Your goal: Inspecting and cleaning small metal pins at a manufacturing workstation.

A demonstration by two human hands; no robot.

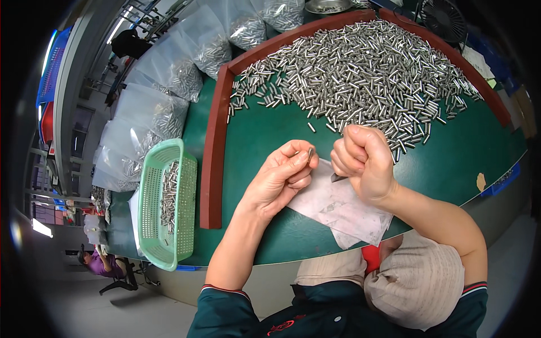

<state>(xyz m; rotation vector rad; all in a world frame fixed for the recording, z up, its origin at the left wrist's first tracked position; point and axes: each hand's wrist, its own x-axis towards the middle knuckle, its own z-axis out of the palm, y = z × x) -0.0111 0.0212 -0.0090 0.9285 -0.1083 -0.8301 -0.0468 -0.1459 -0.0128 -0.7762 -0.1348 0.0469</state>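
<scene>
head view: the left hand (pixel 276 176) has its thumb and index finger pinching a small metal pin (pixel 310 153), which stands nearly upright at the fingertips; its other fingers curl in beneath. just right of that pinch, the right hand (pixel 363 162) is closed, fingers folded in and thumb resting along the index finger, apart from the left. a dark tip (pixel 337 178) juts from under the right fingers, toward the left hand; i cannot tell what it is or whether they grip it.

below both hands' fingers, a pale stained cloth (pixel 332 205) lies on the green table (pixel 265 132). just beyond the left fingertips rests one loose pin (pixel 311 128), and past the right knuckles spreads a big heap (pixel 372 73) of similar pins, its near edge close to them. a red rail (pixel 213 169) runs along the left of the fingers and around behind the heap. farther left, outside the rail, a green basket (pixel 186 219) holds more pins, with clear bags (pixel 169 118) of pins lined up beyond it. well beyond the right fingers, behind the heap, is a black fan (pixel 442 19). far left of the fingers, a person (pixel 103 265) in purple sits on a chair.
</scene>
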